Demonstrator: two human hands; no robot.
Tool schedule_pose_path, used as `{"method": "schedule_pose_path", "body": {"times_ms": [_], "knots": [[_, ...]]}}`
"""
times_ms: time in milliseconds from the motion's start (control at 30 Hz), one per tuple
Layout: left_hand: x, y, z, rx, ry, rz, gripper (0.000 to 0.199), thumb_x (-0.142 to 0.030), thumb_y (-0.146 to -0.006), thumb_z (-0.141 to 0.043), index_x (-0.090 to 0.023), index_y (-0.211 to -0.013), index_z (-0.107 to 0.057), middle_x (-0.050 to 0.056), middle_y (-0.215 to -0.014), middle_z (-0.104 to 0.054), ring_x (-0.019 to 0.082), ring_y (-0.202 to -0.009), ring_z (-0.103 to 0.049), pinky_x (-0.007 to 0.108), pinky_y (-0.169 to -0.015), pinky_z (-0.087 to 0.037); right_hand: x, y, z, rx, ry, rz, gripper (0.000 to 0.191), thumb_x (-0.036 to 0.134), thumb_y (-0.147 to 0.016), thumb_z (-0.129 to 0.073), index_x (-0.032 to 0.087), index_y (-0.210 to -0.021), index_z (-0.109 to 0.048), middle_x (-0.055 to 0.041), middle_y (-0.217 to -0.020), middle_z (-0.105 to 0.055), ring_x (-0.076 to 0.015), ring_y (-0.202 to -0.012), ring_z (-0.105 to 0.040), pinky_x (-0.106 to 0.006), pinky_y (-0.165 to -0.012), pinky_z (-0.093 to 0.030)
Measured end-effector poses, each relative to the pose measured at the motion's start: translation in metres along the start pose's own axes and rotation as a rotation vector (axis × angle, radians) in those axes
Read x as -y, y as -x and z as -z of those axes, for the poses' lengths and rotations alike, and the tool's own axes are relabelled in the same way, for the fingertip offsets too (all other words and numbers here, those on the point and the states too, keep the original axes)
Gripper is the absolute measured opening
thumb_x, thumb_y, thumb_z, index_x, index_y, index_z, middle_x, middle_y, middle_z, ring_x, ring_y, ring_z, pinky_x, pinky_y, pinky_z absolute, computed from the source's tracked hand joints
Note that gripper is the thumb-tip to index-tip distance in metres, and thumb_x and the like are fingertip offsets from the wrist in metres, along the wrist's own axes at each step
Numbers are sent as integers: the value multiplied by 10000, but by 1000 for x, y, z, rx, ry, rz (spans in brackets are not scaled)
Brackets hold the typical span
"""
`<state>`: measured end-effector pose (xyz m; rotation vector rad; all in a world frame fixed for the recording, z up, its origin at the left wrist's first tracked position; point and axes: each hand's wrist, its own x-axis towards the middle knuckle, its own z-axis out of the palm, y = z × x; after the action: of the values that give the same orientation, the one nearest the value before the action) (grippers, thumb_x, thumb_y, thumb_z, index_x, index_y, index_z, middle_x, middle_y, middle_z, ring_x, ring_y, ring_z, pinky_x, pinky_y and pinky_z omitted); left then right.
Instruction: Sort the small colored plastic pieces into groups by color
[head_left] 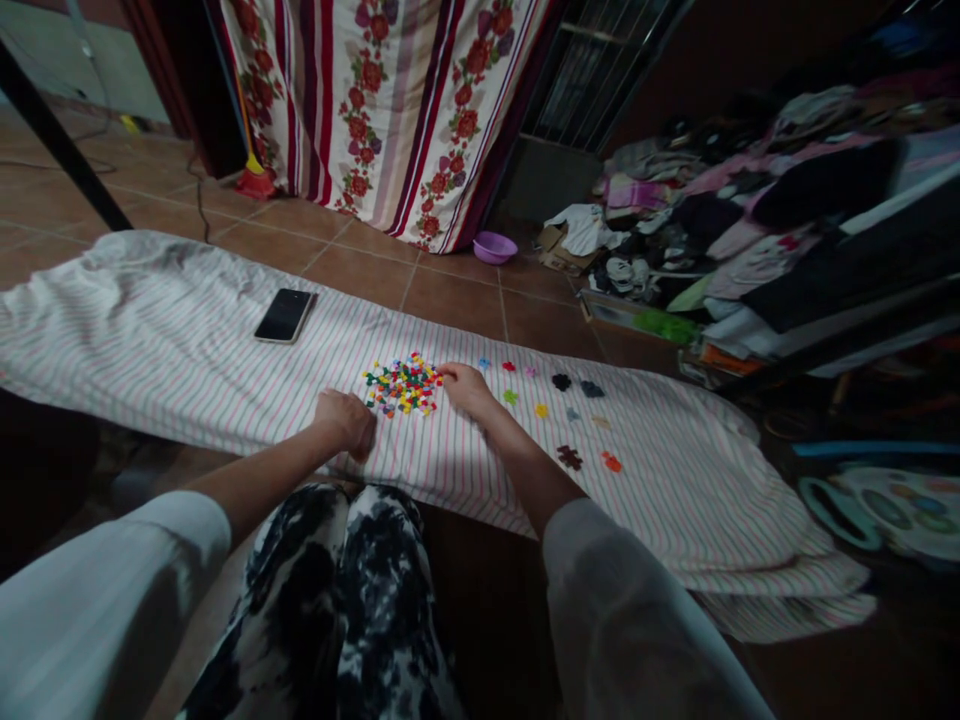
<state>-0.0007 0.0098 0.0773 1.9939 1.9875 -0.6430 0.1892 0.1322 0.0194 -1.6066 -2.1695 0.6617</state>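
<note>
A mixed pile of small colored pieces (405, 386) lies on the striped cloth (330, 350). My left hand (345, 420) rests curled on the cloth at the pile's near left edge; what it holds, if anything, is hidden. At the pile's right edge, my right hand (463, 386) has thumb and forefinger pinched together, touching or just above the pieces. Right of it lie small groups sorted by color, among them red (508, 366), green (511, 397), yellow (541, 411), black (561, 382), brown (569, 457) and orange (611, 461).
A phone (285, 315) lies on the cloth at the left. Beyond the cloth, a purple bowl (494, 248) stands on the tiled floor near a flowered curtain (375, 110). Heaped clothes (720, 200) fill the right back. A red broom (255, 180) leans by the curtain.
</note>
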Motion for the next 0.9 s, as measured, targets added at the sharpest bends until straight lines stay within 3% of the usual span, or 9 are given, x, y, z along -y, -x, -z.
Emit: {"method": "schedule_pose_path", "body": {"times_ms": [333,600,733,900], "knots": [[0,-3,-4,11,9,-12,819,-448,-526,-826,-51,-1202,-587,330,-1202,-588,461,-1146,-552,481,-862,-459,8,-38,-18,-105,115,60,359,105,-824,-483,264,-994,-756,2,-1007,-741,-166,-1004,-656,-265,-939,-471],[-1,-4,0,36,74,29,942,-458,-529,-838,21,-1271,-511,433,-1305,-460,496,-1190,-513,434,-795,-479,15,-75,-35,-70,230,105,312,143,-818,-548,238,-1032,-754,-48,-1041,-716,-177,-990,-640,-247,-923,-459],[-2,-4,3,57,44,35,947,-453,-547,-835,31,-1287,-498,446,-1335,-418,504,-1203,-501,423,-787,-474,14,-81,-37,-28,234,129,274,147,-804,-570,240,-981,-758,-40,-1022,-718,-178,-972,-639,-244,-903,-458],[-1,-4,3,45,38,30,971,-479,-541,-835,19,-1304,-498,434,-1318,-448,507,-1205,-497,429,-787,-478,15,-77,-37,-64,215,92,261,156,-814,-559,219,-983,-747,-41,-1000,-721,-173,-951,-638,-247,-874,-465]]}}
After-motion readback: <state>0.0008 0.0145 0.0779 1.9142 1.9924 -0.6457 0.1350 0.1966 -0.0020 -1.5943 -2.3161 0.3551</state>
